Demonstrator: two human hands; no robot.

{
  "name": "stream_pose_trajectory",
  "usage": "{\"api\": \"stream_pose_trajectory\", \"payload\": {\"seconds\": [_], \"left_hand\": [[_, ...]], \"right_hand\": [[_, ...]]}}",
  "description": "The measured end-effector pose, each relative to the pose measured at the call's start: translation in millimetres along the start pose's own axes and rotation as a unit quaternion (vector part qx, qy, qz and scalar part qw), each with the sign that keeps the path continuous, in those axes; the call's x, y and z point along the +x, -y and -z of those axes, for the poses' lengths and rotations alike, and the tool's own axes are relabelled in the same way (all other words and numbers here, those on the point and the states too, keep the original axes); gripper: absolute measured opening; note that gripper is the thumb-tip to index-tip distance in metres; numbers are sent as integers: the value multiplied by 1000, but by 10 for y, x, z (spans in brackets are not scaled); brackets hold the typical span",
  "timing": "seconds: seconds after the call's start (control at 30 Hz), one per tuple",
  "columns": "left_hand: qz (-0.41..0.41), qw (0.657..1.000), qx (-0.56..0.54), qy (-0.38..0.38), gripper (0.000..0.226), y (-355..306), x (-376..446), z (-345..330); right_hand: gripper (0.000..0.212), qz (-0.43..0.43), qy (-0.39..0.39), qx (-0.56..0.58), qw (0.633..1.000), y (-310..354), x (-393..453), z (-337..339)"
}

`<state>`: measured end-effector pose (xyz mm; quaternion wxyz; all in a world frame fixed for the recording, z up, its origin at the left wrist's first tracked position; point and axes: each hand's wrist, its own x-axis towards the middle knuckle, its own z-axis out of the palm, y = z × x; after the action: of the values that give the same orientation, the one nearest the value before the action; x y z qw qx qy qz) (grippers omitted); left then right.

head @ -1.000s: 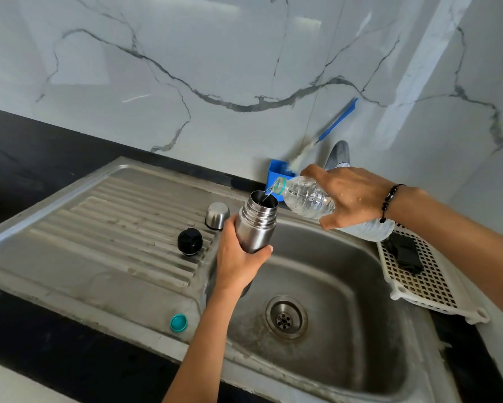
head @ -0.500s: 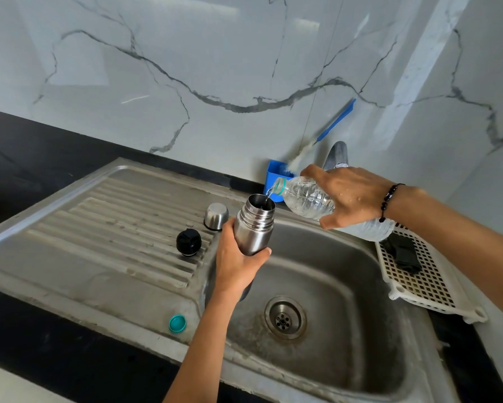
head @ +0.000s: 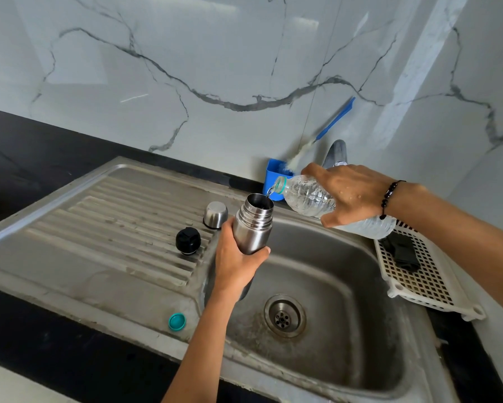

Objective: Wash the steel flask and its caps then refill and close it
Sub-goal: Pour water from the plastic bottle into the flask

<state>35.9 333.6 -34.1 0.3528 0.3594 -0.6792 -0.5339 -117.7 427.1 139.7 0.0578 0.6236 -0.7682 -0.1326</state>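
Over the sink (head: 346, 330), the left hand (head: 235, 263) grips the open flask (head: 253, 225) upright, fingers curled round its body. The right hand (head: 349, 193) holds a tilted plastic bottle (head: 308, 196), water running into the flask's mouth. The steel cap (head: 215, 215) and black stopper (head: 188, 240) sit on the drainboard (head: 99, 228).

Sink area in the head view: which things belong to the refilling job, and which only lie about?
In use:
- open steel flask, gripped by left hand
- clear plastic water bottle, tilted by right hand
- black inner cap
- steel outer cap
- teal bottle cap

Lying about:
- blue-handled brush
- white perforated tray
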Motion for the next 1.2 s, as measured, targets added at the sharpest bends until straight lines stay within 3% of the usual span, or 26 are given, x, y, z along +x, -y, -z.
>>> {"api": "stream_pose_trajectory", "payload": {"seconds": [1.2], "left_hand": [[-6,1000,-4,3,76,-11,-34,-7]], "right_hand": [[77,11,0,-16,1000,-5,0,37]]}}
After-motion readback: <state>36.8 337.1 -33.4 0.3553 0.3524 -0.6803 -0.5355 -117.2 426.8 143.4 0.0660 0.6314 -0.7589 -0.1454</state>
